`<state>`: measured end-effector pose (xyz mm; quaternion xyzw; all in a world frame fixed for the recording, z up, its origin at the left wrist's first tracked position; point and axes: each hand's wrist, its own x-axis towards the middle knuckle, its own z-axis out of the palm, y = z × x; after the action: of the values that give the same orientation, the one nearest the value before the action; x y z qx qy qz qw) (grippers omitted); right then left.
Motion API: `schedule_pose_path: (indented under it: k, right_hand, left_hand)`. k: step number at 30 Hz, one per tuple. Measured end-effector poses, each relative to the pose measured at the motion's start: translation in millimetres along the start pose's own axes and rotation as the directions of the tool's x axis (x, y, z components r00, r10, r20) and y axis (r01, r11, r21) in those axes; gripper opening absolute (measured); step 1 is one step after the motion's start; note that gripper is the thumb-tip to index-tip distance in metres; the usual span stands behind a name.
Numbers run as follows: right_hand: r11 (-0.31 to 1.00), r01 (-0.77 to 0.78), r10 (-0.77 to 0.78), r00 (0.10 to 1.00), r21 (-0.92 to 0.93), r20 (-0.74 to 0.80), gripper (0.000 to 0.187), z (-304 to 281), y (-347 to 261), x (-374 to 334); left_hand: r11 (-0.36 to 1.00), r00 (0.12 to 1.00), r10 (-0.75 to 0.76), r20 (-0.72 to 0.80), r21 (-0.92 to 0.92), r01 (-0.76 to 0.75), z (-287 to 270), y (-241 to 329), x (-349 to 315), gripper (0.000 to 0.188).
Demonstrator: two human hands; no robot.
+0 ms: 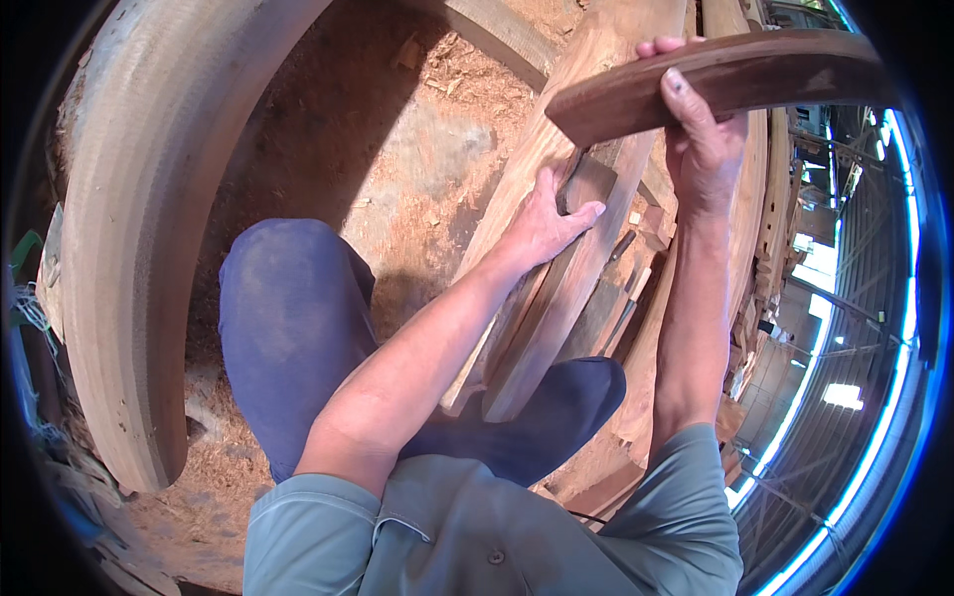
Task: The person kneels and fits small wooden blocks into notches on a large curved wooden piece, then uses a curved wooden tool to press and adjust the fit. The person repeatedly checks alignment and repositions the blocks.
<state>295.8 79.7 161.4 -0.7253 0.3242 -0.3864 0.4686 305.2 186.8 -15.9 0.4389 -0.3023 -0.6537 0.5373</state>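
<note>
My right hand (pixel 704 139) is raised at the upper right and grips a dark brown, curved piece of wood (pixel 785 72), thumb on its near face and fingertips over its far edge. Lower and to the left, my left hand (pixel 550 223) is closed around a flat brown wooden piece (pixel 588 189) with a dark curved edge, thumb lying across it. That piece rests among long, pale wooden boards (pixel 537 348) which slant down toward my lap. The underside of my left hand's grip is hidden.
A large curved timber (pixel 134 238) stands at the left. Wood shavings (pixel 437 179) cover the ground. My bent knee (pixel 293 288) lies left of the boards. Offcuts and stick-like pieces (pixel 621 288) lie beneath my right forearm, and stacked timber (pixel 760 219) runs along the right.
</note>
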Motion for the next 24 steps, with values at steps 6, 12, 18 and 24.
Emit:
schedule_pose_path:
  k: [6,12,18,24]
  right_hand:
    - [0.968,-0.135,0.147,0.988,-0.210,0.044,0.031,-2,42,-25]
    - [0.992,-0.002,-0.001,1.000,-0.123,-0.024,0.031,3,32,-11]
    - [0.982,0.160,-0.172,0.976,-0.098,-0.135,0.029,-14,1,19]
    - [0.995,0.055,-0.071,0.973,-0.079,-0.218,0.035,-46,24,-3]
  left_hand:
    - [0.994,0.999,-0.018,0.031,-0.110,0.021,-1,-3,1,0.098]
    - [1.000,0.999,-0.029,-0.016,-0.003,0.029,1,2,-6,0.102]
    - [0.997,0.996,0.066,-0.068,0.047,-0.063,8,4,-10,0.097]
    - [0.994,0.991,0.081,-0.106,0.081,-0.073,12,-1,-9,0.092]
